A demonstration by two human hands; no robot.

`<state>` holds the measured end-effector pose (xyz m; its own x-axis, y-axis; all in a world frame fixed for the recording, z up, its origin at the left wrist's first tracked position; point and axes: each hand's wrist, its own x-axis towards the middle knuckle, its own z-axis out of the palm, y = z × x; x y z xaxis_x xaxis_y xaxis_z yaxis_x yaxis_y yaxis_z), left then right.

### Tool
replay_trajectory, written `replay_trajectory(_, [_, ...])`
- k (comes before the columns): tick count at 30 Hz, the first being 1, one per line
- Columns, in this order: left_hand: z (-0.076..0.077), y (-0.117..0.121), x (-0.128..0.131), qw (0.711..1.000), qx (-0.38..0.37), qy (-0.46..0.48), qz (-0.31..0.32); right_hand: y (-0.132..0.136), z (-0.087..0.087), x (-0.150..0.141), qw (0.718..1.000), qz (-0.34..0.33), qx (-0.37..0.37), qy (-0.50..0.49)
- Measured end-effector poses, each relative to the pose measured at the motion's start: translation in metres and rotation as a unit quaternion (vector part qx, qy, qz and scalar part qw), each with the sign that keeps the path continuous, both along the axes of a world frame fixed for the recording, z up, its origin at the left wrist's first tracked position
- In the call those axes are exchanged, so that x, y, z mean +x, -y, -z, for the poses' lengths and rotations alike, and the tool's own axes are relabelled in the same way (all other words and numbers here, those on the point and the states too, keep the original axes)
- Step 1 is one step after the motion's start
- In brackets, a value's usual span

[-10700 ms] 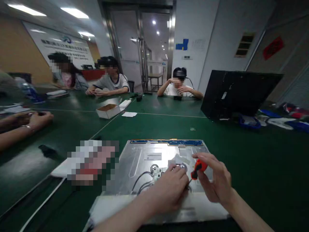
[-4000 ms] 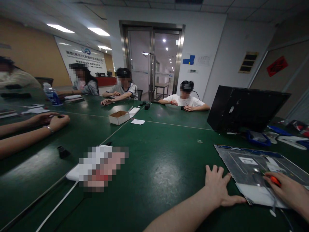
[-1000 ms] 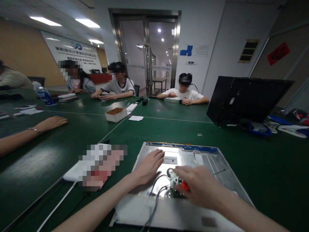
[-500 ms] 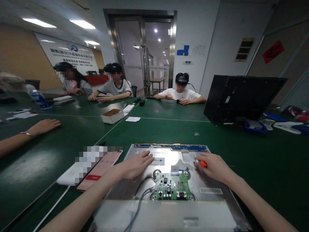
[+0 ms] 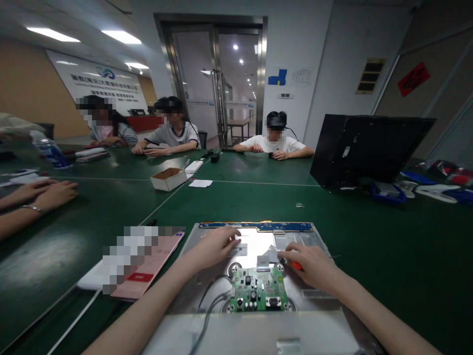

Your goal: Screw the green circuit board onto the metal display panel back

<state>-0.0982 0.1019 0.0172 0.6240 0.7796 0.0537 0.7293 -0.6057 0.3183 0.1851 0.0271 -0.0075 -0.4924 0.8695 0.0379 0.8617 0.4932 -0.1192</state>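
Before me lies a flat metal display panel [image 5: 295, 323], back side up, with a green circuit board [image 5: 254, 288] in its middle and a narrow blue board [image 5: 236, 227] along its far edge. Over the panel's left part is my left hand [image 5: 218, 245], fingers apart and slightly bent, holding nothing. My right hand [image 5: 312, 261] closes around an orange-handled tool [image 5: 297, 266], whose tip I cannot make out. The fingertips are beside a flat ribbon cable [image 5: 263, 263] and a lifted whitish flap [image 5: 273, 253] just beyond the green board. Dark wires run from the board's left side.
A pink phone-like slab [image 5: 148, 271] and a white power strip [image 5: 90, 276] lie left of the panel. A black monitor [image 5: 373, 153] stands at right, a small open box [image 5: 169, 179] farther back. Another person's hands [image 5: 55, 195] rest at left; several people sit around the table.
My right hand has moved left and inward with the orange-handled tool, toward the ribbon cable. My left hand's fingers have bent more. Another person's second hand has come in at the left.
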Motion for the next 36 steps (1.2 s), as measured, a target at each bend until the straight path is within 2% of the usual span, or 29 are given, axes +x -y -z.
replay_trajectory(5, [0.010,-0.005,-0.012,0.994,-0.055,0.090,0.044,0.001,0.000,-0.008,1.000,0.002,-0.007,-0.006])
replay_trajectory(11, [0.014,0.000,-0.010,0.994,-0.053,0.091,0.040,0.001,0.000,-0.009,1.000,0.019,-0.005,-0.006])
replay_trajectory(16, [0.017,0.000,-0.009,0.994,-0.044,0.087,0.043,-0.006,-0.012,-0.013,1.000,0.021,0.004,-0.022])
replay_trajectory(22, [0.022,0.000,-0.006,0.994,-0.032,0.096,0.044,-0.030,-0.027,-0.052,0.999,-0.036,0.005,-0.028])
replay_trajectory(28, [0.025,-0.001,-0.003,0.993,-0.027,0.104,0.040,-0.056,-0.026,-0.095,0.996,-0.091,-0.003,-0.018])
replay_trajectory(33, [0.025,-0.003,-0.007,0.994,-0.017,0.107,0.026,-0.067,-0.020,-0.107,0.996,-0.092,-0.013,-0.001])
replay_trajectory(36, [0.026,-0.005,-0.009,0.994,-0.010,0.111,0.018,-0.066,-0.024,-0.108,0.996,-0.087,-0.016,-0.003])
